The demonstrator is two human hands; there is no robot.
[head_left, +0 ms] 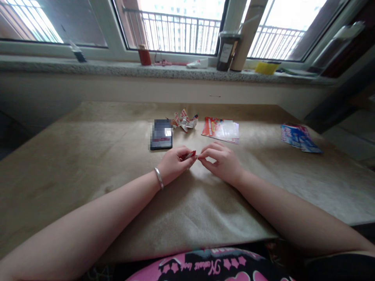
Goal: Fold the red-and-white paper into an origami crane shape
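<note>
Both my hands rest on the beige table [88, 156] near its middle, fingertips meeting. My left hand [174, 164], with a silver bracelet on the wrist, is curled and pinches one end of a small folded piece of red and white paper [190, 155]. My right hand [221, 160] is also curled and pinches the other end of that paper. A dark phone [161, 134] lies just beyond my left hand. Beyond it sits a folded red and white paper figure [184, 120].
A red and white printed sheet [221, 129] lies past my right hand, and a blue and pink sheet [299, 137] at the far right. The windowsill [117, 70] holds a red cup [144, 55], a dark jar [227, 50], a cardboard tube and a yellow object [266, 67].
</note>
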